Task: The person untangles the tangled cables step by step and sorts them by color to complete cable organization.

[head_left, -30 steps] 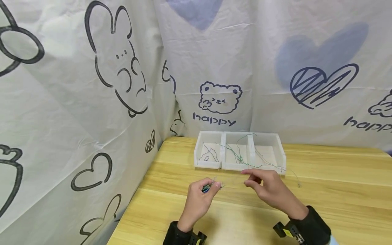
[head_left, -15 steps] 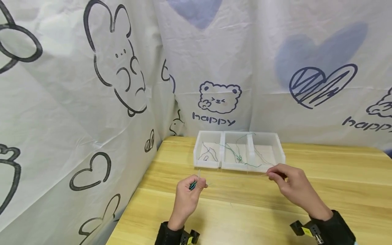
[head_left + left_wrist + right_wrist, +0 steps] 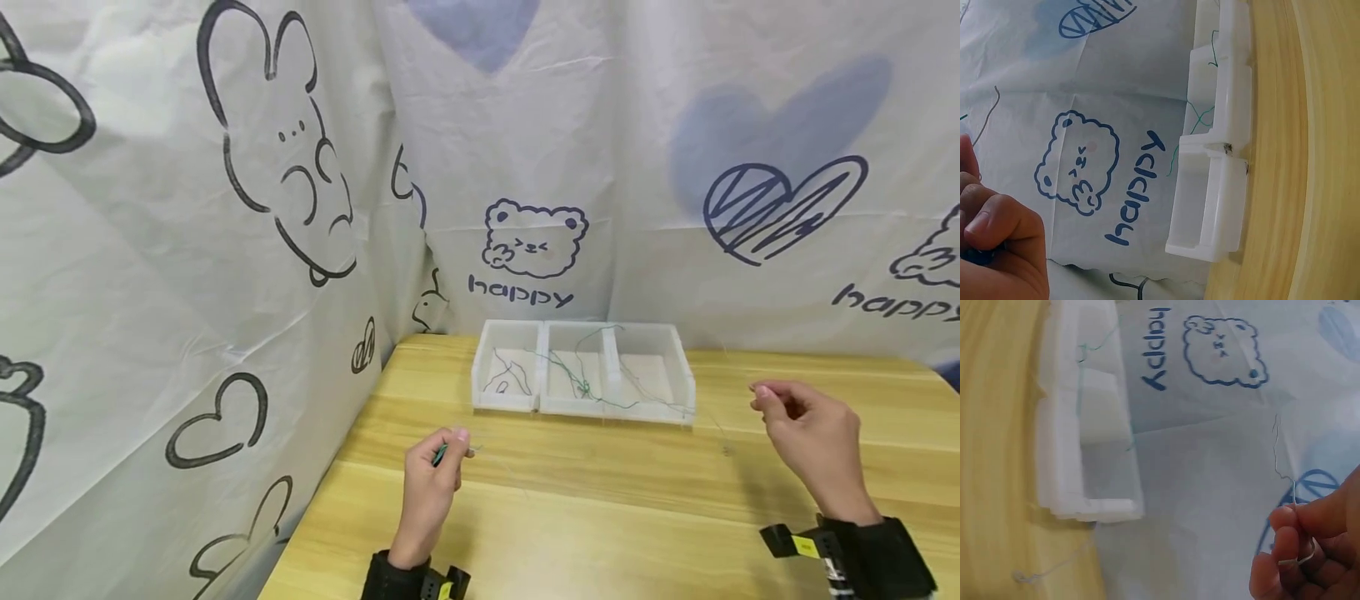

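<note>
My left hand (image 3: 431, 487) grips a small bundle of thread; a bit of green thread (image 3: 440, 454) shows between its fingers in the head view, with pale loose ends past the fingertips. A dark blue part of the bundle (image 3: 979, 255) shows under the curled fingers in the left wrist view. Well to the right, my right hand (image 3: 817, 442) pinches a white thread (image 3: 1276, 450) between thumb and forefinger. One end of it rises above the fingertips, and the other curls by the lower fingers. The rest of the bundle is hidden inside the left hand.
A white three-compartment tray (image 3: 537, 400) stands at the back of the wooden table (image 3: 600, 533). Dark threads (image 3: 510, 371) lie in its left compartment, green threads (image 3: 583, 387) in the middle. A pale thread (image 3: 716, 427) trails from the right one onto the table. A printed cloth (image 3: 540, 125) hangs behind.
My hands have moved apart: the right far to the right with the white thread, the left slightly left and down with the bundle. The thread stretched between them earlier no longer spans the gap.
</note>
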`<state>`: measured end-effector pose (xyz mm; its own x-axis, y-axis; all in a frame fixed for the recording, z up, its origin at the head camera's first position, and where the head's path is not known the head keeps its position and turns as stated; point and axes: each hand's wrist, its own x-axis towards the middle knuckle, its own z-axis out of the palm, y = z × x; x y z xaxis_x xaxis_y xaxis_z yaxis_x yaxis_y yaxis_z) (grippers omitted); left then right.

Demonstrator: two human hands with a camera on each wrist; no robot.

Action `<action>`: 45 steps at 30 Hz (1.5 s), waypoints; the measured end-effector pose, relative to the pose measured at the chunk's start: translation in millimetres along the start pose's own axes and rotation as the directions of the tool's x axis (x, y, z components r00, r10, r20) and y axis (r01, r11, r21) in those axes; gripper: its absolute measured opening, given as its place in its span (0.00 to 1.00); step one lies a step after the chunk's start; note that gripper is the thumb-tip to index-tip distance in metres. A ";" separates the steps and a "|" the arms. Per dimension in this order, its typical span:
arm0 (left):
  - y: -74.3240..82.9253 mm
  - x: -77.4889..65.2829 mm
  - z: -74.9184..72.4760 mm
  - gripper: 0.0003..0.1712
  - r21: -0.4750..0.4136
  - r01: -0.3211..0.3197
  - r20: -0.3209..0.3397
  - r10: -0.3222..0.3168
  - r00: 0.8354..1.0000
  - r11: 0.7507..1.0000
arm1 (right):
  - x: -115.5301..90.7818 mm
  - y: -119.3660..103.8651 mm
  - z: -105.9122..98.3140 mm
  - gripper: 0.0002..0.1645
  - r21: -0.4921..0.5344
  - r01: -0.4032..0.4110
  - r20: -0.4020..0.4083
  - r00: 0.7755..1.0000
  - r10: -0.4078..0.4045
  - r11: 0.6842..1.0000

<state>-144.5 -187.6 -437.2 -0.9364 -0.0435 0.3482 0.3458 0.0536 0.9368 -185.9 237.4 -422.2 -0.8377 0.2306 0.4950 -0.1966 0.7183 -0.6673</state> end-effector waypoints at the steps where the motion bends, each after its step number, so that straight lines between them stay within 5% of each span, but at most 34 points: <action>1: -0.3 -0.3 0.8 0.17 0.002 -0.002 0.002 0.002 1.000 1.000 | -0.2 1.7 3.5 0.15 -0.004 -0.011 0.015 1.000 0.011 1.000; 8: -2.3 -3.4 2.1 0.18 0.020 0.027 -0.004 -0.027 1.000 0.999 | -4.4 11.3 25.9 0.19 -0.063 -0.044 0.134 0.990 0.052 0.997; 15: -2.9 -3.8 1.8 0.17 0.007 0.071 -0.011 -0.071 0.997 0.997 | 2.2 18.6 57.4 0.15 -0.020 0.007 0.164 0.986 -0.003 1.000; 24: 20.3 -11.8 18.5 0.16 0.038 0.084 0.072 -0.086 0.994 0.996 | 6.5 20.7 79.3 0.22 -0.094 0.114 0.188 0.978 -0.095 0.989; 30: 12.9 -9.3 17.4 0.16 0.061 0.085 0.062 -0.088 0.994 0.995 | 2.1 1.1 72.4 0.26 -0.159 0.171 0.151 0.978 -0.147 0.972; 36: -6.5 -5.8 19.1 0.18 0.061 0.104 0.070 -0.109 0.992 0.993 | -2.9 -22.8 68.9 0.23 0.000 0.200 0.151 0.969 -0.197 0.980; 45: -7.6 -7.6 26.8 0.21 0.068 0.085 0.109 -0.092 0.990 0.994 | -14.5 -63.5 70.7 0.20 0.097 0.285 0.189 0.935 -0.299 0.954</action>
<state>-141.6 -160.9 -448.0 -0.9652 0.0608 0.2543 0.2599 0.1177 0.9584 -197.3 142.1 -426.3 -0.8211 -0.1231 0.5573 -0.4757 0.6873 -0.5490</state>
